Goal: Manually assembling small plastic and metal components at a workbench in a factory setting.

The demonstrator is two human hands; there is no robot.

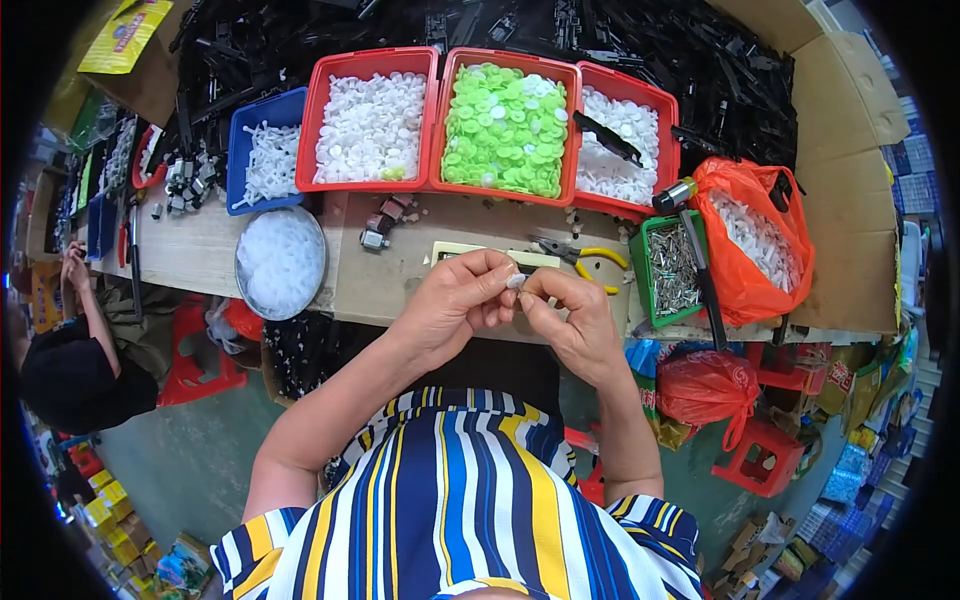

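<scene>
Left hand (470,298) grip's pinching a tiny white plastic disc (516,281) over the desk's (362,285) near edge, probably steadying it for the right hand (578,322), fingers pressed together alongside, can't tell on what.

Pale, wooden-looking workbench (190,250) across mid-frame, and it's loaded. Big heap of black plastic parts (620,30) up top, blue plastic bin (268,206) and three red plastic bins (380,187) below that. Round metal bowl (300,312) left of centre, yellow-handled pliers (568,253), green plastic tray (642,280) and orange-red plastic bag (735,178) over right.
</scene>
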